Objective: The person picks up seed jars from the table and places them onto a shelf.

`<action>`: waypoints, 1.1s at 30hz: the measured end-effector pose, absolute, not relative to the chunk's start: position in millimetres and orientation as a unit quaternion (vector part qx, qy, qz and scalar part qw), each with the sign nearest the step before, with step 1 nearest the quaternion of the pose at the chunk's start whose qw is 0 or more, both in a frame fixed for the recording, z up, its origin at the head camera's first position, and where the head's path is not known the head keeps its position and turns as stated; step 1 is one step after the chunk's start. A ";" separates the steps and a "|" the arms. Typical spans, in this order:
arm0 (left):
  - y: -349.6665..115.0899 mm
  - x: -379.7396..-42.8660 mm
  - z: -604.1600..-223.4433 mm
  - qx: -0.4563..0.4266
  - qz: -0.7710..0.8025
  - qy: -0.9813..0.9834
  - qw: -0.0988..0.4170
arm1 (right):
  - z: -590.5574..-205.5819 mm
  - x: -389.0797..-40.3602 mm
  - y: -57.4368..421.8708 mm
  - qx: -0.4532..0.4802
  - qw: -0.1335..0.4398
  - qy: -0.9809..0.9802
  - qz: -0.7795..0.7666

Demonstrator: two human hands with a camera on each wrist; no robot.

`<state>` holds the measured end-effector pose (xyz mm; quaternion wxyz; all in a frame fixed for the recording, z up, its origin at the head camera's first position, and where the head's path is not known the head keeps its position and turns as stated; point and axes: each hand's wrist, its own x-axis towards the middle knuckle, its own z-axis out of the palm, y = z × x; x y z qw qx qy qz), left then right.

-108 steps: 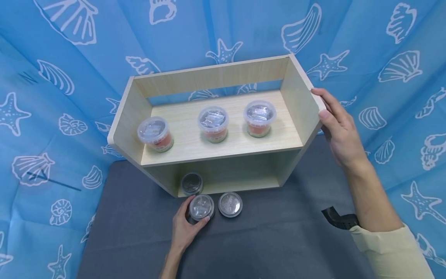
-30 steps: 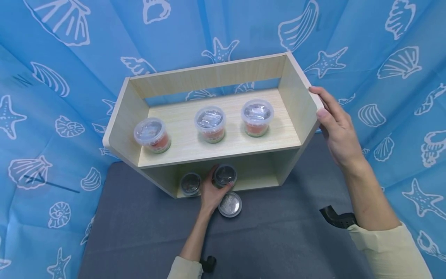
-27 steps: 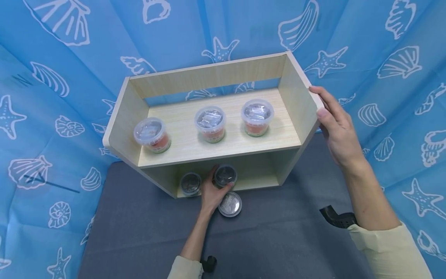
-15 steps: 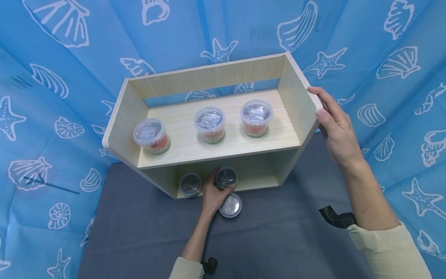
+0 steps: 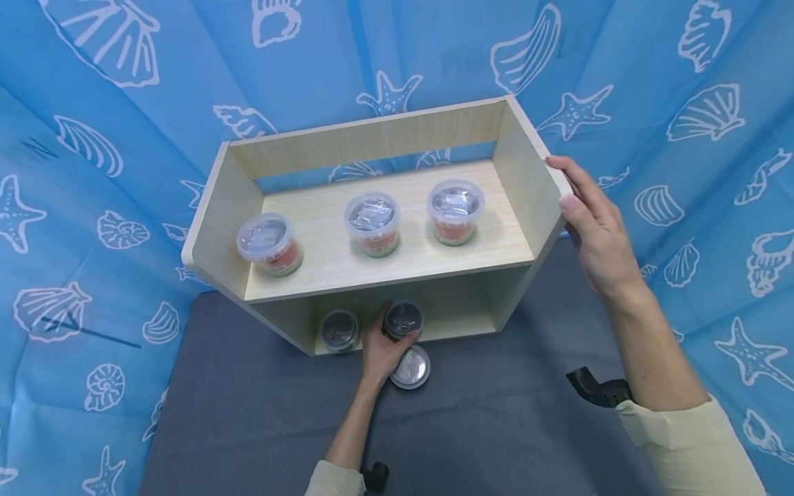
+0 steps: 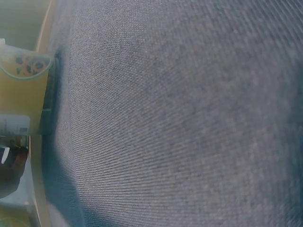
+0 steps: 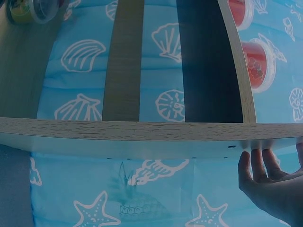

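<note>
My left hand (image 5: 381,353) grips a round, dark-lidded plastic tub (image 5: 404,319) in the lower level of a pale wooden shelf (image 5: 397,286), thumb and fingers on opposite sides. Left of it in that level stands a similar tub (image 5: 339,329). In front, on the cloth, sits another lidded tub (image 5: 410,367), partly behind my left thumb; a yellow tub (image 6: 21,90) shows in the left wrist view. My right hand (image 5: 594,234) holds the shelf's right side panel at its edge; the right wrist view shows fingertips (image 7: 258,158) against the panel's outer face.
Several tubs stand in the shelf: on the upper board are a left tub (image 5: 269,243), a middle tub (image 5: 372,224) and a right tub (image 5: 455,212) with reddish contents. A dark grey cloth (image 5: 484,413) covers the table. A blue shell-print curtain (image 5: 446,48) hangs behind and at both sides.
My left hand has carried its tub from the cloth into the shelf's lower level, right of the other tub. During the last second it has barely moved. My right hand stays on the side panel.
</note>
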<state>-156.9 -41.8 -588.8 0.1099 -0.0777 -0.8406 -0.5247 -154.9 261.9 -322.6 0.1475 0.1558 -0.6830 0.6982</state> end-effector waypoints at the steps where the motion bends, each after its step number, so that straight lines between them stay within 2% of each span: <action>1: -41.5 -156.8 -588.9 -0.078 -0.525 -0.840 0.111 | -323.1 -154.9 262.1 0.158 0.147 -0.682 0.698; 6: -40.1 -155.7 -589.5 -0.081 -0.532 -0.835 0.112 | -323.6 -155.5 262.4 0.160 0.147 -0.684 0.696; 14: -42.4 -146.1 -589.8 -0.056 -0.595 -0.798 0.073 | -322.5 -155.7 261.1 0.153 0.153 -0.685 0.696; 22: -48.0 -130.4 -589.1 -0.059 -0.633 -0.767 0.086 | -322.5 -155.2 261.2 0.153 0.153 -0.686 0.695; 33: -54.8 -107.2 -584.8 -0.055 -0.586 -0.802 0.101 | -322.7 -156.7 260.7 0.150 0.153 -0.683 0.698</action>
